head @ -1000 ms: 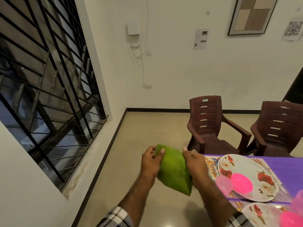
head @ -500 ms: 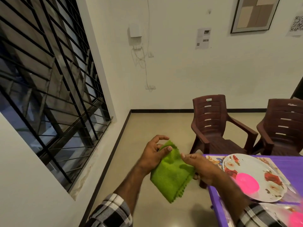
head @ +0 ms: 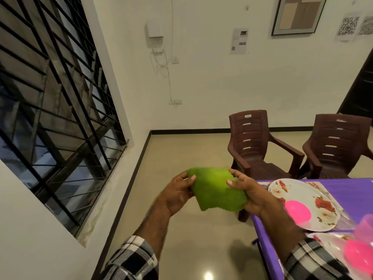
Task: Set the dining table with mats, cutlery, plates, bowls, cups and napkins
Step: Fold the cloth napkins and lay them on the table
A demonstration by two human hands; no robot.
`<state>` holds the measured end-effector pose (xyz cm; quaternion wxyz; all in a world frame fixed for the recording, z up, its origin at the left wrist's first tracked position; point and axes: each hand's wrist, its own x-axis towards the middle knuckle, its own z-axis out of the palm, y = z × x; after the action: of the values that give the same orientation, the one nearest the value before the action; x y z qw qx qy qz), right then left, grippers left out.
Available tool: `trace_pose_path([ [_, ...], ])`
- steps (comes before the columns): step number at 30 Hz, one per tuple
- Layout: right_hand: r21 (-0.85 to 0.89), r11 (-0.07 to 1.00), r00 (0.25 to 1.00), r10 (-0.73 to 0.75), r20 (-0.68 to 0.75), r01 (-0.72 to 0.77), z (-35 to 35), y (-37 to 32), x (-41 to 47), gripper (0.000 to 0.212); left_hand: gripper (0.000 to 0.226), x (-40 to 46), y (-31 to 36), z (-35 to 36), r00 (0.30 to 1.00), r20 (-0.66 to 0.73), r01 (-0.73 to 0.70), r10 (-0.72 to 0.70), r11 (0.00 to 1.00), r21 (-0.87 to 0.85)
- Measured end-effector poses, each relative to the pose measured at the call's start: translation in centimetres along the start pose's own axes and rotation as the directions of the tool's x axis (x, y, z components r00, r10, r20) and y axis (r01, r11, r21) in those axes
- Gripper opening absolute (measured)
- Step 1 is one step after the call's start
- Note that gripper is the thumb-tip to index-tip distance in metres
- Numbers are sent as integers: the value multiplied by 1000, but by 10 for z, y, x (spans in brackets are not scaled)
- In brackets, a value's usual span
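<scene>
Green fuzzy cloth napkin (head: pixel 217 189) is pinched on both sides — left hand (head: pixel 177 196) and right hand (head: pixel 249 194) — up in the air, off the table's end. Best to fold it flat, corners together, then lay it by the white flowered plate (head: pixel 302 203). Its lower edge is blurry — the folds are hard to see.

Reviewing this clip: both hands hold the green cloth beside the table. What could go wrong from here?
1. The fuzzy green cloth napkin hangs over bare floor, off the purple table; a slipped grip by the left hand or right hand may drop it.
2. The right forearm passes close to the pink plastic bowl on the floral white plate and could nudge it.
</scene>
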<state>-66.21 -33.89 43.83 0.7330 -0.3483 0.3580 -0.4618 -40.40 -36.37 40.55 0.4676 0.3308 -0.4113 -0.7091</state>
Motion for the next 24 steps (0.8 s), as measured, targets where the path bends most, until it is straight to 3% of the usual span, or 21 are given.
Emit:
trace_pose_path([
  [2,-5,1000,999,20,-33,-20,20,17,9,54,34,4,-3,4,997,-79,31,-28,999,39],
  [3,-46,999,992,-18,-122,13,31,27,16,51,29,8,-4,2,990,-138,53,-40,994,95],
  [4,-127,989,964,-100,-246,70,39,36,22,51,24,13,-7,-3,977,-209,63,-32,987,146],
  [6,-324,931,840,-307,-447,168,51,50,32,61,21,21,-12,-12,944,-329,44,35,972,230],
  [9,-300,908,766,-410,-494,293,51,64,43,71,20,37,-14,-20,903,-400,-12,156,941,339],
  [12,-62,948,763,-288,-579,311,55,65,57,101,27,52,-19,-18,887,-390,-64,247,902,426],
  [14,-16,986,774,-143,-616,169,55,69,72,84,36,65,-30,-18,887,-347,-79,305,840,537],
  [16,-135,989,698,-60,-714,-53,52,69,88,63,34,78,-44,-21,866,-318,-83,385,739,669],
  [17,-236,965,637,-110,-763,-116,44,69,95,59,31,85,-49,-20,848,-309,-79,429,681,728],
  [21,-561,827,440,-485,-756,-52,5,59,130,46,28,130,-58,-16,768,-213,-100,603,442,891],
  [24,-623,781,371,-565,-737,-49,-20,42,163,42,31,182,-63,-7,742,-171,-102,648,362,927],
])
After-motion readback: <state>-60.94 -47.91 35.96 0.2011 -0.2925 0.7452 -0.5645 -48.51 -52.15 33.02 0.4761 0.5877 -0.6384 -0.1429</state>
